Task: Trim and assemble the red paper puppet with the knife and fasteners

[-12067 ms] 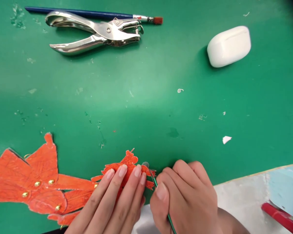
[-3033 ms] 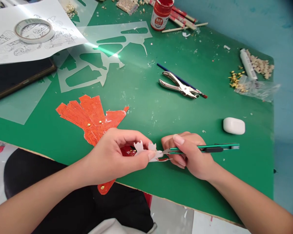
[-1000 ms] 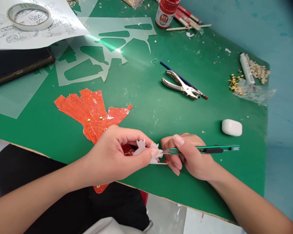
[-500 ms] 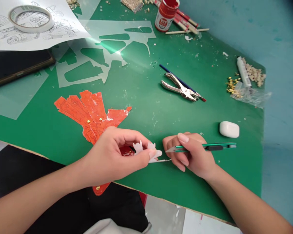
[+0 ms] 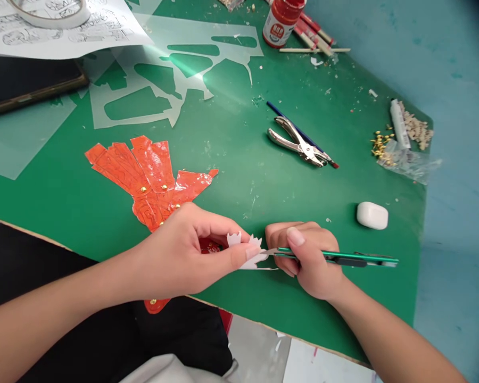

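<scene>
The right hand (image 5: 305, 260) is curled around a green craft knife (image 5: 345, 257), thumb laid along the top of the handle. The knife's long axis runs nearly level across the view, blade pointing left, tail end to the right and slightly lower. Its tip meets or almost meets the edge of a white-faced cutout (image 5: 252, 262); which of the two cannot be told. The left hand (image 5: 201, 252) pinches that cutout between thumb and fingers near the desk's front edge; the piece juts rightward, two jagged tabs pointing up and away, a thin strip trailing right. Partly under the left hand, an orange jointed figure (image 5: 149, 199) lies flat on the desk (image 5: 231, 186), its broad panels fanning to the upper left, one pointed piece aimed upper right, and a rounded end showing below the wrist.
</scene>
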Motion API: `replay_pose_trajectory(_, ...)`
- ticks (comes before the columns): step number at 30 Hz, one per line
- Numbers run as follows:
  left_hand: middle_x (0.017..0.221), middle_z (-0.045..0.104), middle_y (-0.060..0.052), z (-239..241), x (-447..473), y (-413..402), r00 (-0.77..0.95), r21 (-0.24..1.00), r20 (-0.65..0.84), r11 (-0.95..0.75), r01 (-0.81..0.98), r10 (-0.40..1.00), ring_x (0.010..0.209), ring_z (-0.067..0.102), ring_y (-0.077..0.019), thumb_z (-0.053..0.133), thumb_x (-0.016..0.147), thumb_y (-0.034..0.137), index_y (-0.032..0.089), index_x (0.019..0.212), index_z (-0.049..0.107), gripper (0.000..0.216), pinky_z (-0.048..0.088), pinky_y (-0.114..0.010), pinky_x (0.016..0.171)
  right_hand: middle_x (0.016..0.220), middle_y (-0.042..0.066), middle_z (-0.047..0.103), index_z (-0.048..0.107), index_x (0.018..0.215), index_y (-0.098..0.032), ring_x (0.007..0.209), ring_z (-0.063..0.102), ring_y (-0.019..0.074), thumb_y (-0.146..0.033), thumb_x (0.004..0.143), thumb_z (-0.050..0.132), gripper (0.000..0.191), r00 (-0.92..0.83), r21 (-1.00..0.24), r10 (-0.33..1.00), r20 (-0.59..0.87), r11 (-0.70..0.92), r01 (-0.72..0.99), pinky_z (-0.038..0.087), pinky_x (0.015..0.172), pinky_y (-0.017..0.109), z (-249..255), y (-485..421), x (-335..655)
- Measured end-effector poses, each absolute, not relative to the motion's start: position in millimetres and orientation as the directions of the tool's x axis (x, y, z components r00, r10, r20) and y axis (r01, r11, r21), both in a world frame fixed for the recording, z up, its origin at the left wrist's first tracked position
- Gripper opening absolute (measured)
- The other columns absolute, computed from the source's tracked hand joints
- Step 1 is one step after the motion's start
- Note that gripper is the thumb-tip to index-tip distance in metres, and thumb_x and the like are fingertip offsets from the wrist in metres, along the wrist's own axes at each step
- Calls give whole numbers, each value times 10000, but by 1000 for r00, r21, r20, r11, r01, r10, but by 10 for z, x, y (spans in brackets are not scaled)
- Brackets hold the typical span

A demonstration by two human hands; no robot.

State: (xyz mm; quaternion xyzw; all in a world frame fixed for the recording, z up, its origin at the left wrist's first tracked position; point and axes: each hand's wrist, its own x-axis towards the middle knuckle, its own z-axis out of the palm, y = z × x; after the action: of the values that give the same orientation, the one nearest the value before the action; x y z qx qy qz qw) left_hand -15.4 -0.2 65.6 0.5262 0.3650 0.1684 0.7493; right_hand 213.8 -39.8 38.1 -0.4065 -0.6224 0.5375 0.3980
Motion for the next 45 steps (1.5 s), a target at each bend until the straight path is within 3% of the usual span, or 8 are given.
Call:
replay_pose_trajectory(9, 592, 338, 62, 637, -162, -3, 677, 914, -365, 384, 130, 640, 535, 263, -55, 644, 970, 309, 159, 663, 617, 343, 200, -190, 448, 476, -28, 397, 358, 542, -193, 483, 365, 93, -259, 1117, 390, 579, -357, -985, 930, 87, 134, 108, 286, 491, 272, 400, -377, 2117)
replay_pose_trajectory(22, 625, 608, 14, 652, -190, 7, 705, 915, -395, 318, 247, 589, 525, 422, -71, 638, 977, 365, 162, 803, 765, 296, 275, -213, 462, 483, -36, 404, 365, 561, -189, 503, 349, 88, -248, 1104, 443, 551, -513, -989, 855, 74, 130, 73, 277, 519, 273, 405, -299, 2169)
replay_pose_trajectory(34, 582, 415, 58, 634, -187, -12, 730, 950, -312, 214, 229, 608, 512, 316, -50, 638, 971, 312, 167, 702, 683, 309, 242, -187, 443, 481, -47, 385, 344, 535, -190, 490, 326, 76, -259, 1104, 461, 585, -615, -1000, 788, -25, -12, 25, 303, 504, 255, 499, -247, 2174)
replay_pose_trajectory(42, 622, 549, 32, 627, -213, 12, 760, 956, -292, 149, 254, 580, 543, 362, -69, 594, 1009, 322, 167, 809, 739, 292, 288, -216, 471, 500, -47, 384, 364, 549, -186, 495, 331, 75, -250, 1105, 460, 567, -629, -996, 777, 24, 76, 56, 295, 507, 268, 483, -233, 2161)
replay_pose_trajectory(45, 618, 536, 38, 641, -210, 4, 744, 953, -298, 140, 269, 598, 549, 356, -67, 601, 1011, 322, 170, 794, 735, 297, 294, -212, 477, 502, -50, 377, 364, 552, -184, 495, 328, 73, -250, 1107, 463, 568, -638, -995, 769, 26, 82, 58, 293, 515, 269, 479, -228, 2173)
